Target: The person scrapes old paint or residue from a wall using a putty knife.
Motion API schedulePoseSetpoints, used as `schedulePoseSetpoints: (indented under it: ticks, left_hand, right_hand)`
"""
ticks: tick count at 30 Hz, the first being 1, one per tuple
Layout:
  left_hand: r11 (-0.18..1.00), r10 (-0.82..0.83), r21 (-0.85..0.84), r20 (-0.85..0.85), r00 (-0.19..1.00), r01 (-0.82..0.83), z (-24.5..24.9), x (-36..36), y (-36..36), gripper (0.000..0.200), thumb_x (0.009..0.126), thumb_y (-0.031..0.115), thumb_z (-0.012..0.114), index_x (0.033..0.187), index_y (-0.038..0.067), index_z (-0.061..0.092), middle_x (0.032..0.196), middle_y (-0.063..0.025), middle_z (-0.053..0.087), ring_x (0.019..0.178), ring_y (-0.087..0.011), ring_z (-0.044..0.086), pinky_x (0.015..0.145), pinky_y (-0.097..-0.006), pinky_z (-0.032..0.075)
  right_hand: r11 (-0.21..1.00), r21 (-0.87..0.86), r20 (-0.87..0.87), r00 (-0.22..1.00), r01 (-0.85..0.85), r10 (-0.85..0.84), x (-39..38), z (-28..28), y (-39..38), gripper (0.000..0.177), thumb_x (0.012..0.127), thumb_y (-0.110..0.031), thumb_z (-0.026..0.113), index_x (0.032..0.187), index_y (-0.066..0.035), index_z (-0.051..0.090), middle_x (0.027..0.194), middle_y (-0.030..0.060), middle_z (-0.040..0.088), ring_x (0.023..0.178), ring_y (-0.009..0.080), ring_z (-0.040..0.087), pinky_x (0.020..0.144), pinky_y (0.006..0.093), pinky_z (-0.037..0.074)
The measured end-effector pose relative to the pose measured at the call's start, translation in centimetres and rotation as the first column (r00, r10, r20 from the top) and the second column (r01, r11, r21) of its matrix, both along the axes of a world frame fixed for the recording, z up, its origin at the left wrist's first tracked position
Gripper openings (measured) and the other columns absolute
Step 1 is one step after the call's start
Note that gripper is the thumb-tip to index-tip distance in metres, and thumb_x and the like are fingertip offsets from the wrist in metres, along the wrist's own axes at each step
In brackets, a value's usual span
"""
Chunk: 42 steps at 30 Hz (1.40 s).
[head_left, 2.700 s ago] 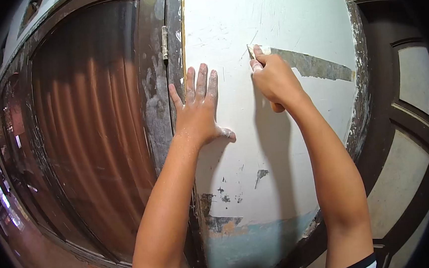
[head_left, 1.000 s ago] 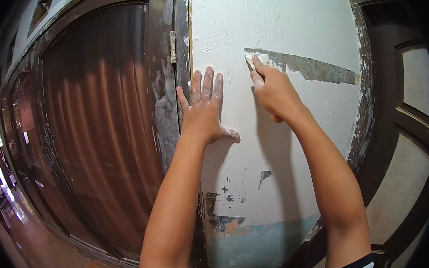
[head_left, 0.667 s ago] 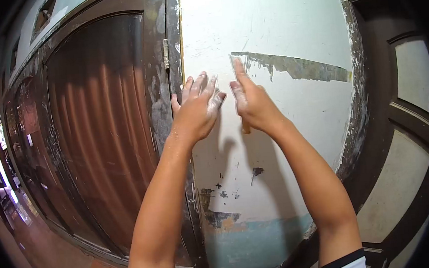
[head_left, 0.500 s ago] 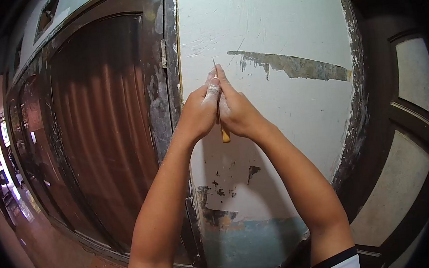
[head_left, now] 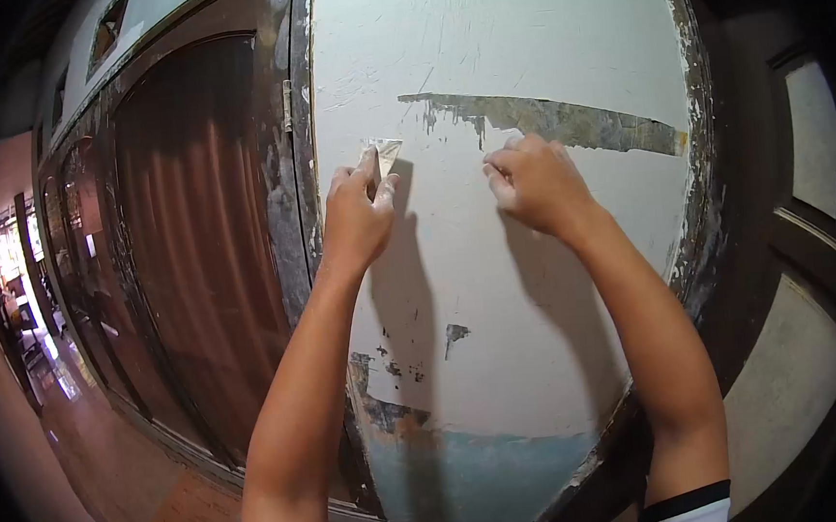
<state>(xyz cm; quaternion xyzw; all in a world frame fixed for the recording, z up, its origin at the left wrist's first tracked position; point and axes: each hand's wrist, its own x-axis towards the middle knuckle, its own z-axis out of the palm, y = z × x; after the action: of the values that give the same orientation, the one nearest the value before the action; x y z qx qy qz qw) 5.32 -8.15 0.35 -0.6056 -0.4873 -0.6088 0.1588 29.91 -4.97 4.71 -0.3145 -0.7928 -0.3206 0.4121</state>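
Note:
My left hand (head_left: 357, 217) is closed around a putty knife (head_left: 386, 155), its flat, whitish-smeared blade pointing up close to the wall. The handle is hidden in my palm. My right hand (head_left: 539, 185) is at the lower edge of a bare grey patch (head_left: 583, 121), its fingertips pinched together. A small white bit (head_left: 501, 139) shows just above those fingers; I cannot make out whether it is loose paint in the pinch or part of the wall. White dust coats the fingers of both hands. Around the patch the wall (head_left: 477, 276) is painted white.
A dark wooden door (head_left: 195, 257) with brown curtain behind its pane stands left, its hinge (head_left: 287, 105) beside the wall. At right is another dark panelled door (head_left: 753, 199) with a paint-chipped frame. Low on the wall are chipped spots (head_left: 455, 336) and a blue-green band (head_left: 510, 468).
My hands, together around the knife before, have moved apart. The left keeps the knife and has turned its blade flat to view; the right has gone right to the grey patch.

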Motion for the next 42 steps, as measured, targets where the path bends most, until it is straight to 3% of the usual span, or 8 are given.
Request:
schedulePoseSetpoints:
  ticks: [3, 5, 11, 18, 20, 28, 32, 42]
  left_hand:
    - [0.998, 0.000, 0.063, -0.072, 0.997, 0.004, 0.3, 1.1, 0.9, 0.056, 0.101, 0.009, 0.059, 0.155, 0.001, 0.047, 0.127, -0.0230, 0.060, 0.115, -0.0366, 0.064, 0.101, -0.0432, 0.050]
    - [0.999, 0.019, 0.049, -0.097, 0.995, -0.014, 0.3, 2.6, 0.6, 0.055, 0.101, 0.008, 0.059, 0.154, 0.000, 0.048, 0.126, -0.0234, 0.060, 0.115, -0.0375, 0.064, 0.101, -0.0426, 0.051]
    - [0.957, 0.287, 0.100, -0.208, 0.935, -0.272, -1.1, 7.0, 0.9, 0.049, 0.101, 0.004, 0.057, 0.150, 0.003, 0.054, 0.145, -0.0235, 0.056, 0.119, -0.0445, 0.066, 0.100, -0.0479, 0.055]
    - [0.929, 0.321, 0.268, -0.238, 0.917, -0.255, -1.0, 9.9, 3.4, 0.043, 0.099, -0.001, 0.054, 0.138, 0.008, 0.068, 0.154, -0.0201, 0.054, 0.130, -0.0384, 0.063, 0.107, -0.0430, 0.054]
    - [0.894, 0.387, 0.321, -0.201, 0.900, -0.313, -1.1, 10.4, 4.4, 0.056, 0.090, -0.005, 0.053, 0.139, 0.016, 0.068, 0.157, -0.0127, 0.054, 0.110, -0.0388, 0.073, 0.094, -0.0466, 0.061]
    - [0.896, 0.370, 0.328, -0.175, 0.913, -0.300, -0.7, 10.6, 5.4, 0.046, 0.094, -0.001, 0.056, 0.135, 0.014, 0.072, 0.154, -0.0106, 0.056, 0.108, -0.0355, 0.074, 0.091, -0.0420, 0.062]
    - [0.958, 0.240, 0.195, -0.148, 0.959, -0.210, -1.0, 11.5, 4.2, 0.054, 0.092, -0.008, 0.054, 0.143, 0.007, 0.063, 0.157, -0.0215, 0.048, 0.139, -0.0369, 0.054, 0.115, -0.0393, 0.047]
    - [0.938, 0.242, 0.294, -0.170, 0.955, -0.185, -1.1, 10.6, 5.0, 0.058, 0.087, -0.008, 0.053, 0.141, 0.010, 0.065, 0.156, -0.0176, 0.051, 0.139, -0.0344, 0.056, 0.114, -0.0348, 0.047]
  right_hand:
    - [0.955, 0.274, -0.030, 0.994, 0.109, -0.105, 4.5, 2.0, 2.2, 0.021, 0.094, -0.024, 0.067, 0.106, -0.010, 0.077, 0.127, 0.0073, 0.062, 0.123, 0.0257, 0.054, 0.105, 0.0485, 0.043]
    - [0.862, 0.445, -0.089, 0.970, 0.242, -0.226, 7.2, 2.9, 4.1, 0.047, 0.094, -0.030, 0.068, 0.140, -0.020, 0.064, 0.152, 0.0069, 0.052, 0.141, 0.0275, 0.044, 0.116, 0.0510, 0.036]
    - [0.798, 0.538, -0.117, 0.962, 0.270, -0.246, 12.4, 3.4, 7.2, 0.056, 0.101, -0.041, 0.062, 0.155, -0.037, 0.050, 0.168, -0.0041, 0.038, 0.158, 0.0254, 0.027, 0.130, 0.0520, 0.017]
    - [0.817, 0.528, -0.134, 0.973, 0.232, -0.189, 12.6, 3.2, 7.8, 0.053, 0.103, -0.041, 0.057, 0.155, -0.039, 0.049, 0.168, -0.0055, 0.038, 0.158, 0.0220, 0.027, 0.132, 0.0518, 0.012]
    - [0.823, 0.516, -0.148, 0.971, 0.239, -0.189, 12.3, 2.9, 7.3, 0.052, 0.103, -0.042, 0.056, 0.155, -0.040, 0.049, 0.168, -0.0072, 0.038, 0.158, 0.0204, 0.027, 0.132, 0.0507, 0.012]
    - [0.801, 0.553, -0.173, 0.972, 0.229, -0.159, 12.5, 3.0, 8.1, 0.051, 0.101, -0.043, 0.058, 0.152, -0.039, 0.053, 0.166, -0.0088, 0.041, 0.157, 0.0194, 0.031, 0.132, 0.0496, 0.016]
    - [0.795, 0.570, -0.164, 0.977, 0.207, -0.137, 12.5, 2.9, 8.2, 0.051, 0.102, -0.041, 0.058, 0.152, -0.038, 0.054, 0.167, -0.0085, 0.041, 0.157, 0.0213, 0.031, 0.132, 0.0511, 0.014]
    - [0.802, 0.581, -0.161, 0.985, 0.142, -0.058, 11.9, 2.0, 5.8, 0.046, 0.103, -0.040, 0.057, 0.148, -0.031, 0.058, 0.163, -0.0035, 0.047, 0.155, 0.0217, 0.035, 0.132, 0.0492, 0.016]
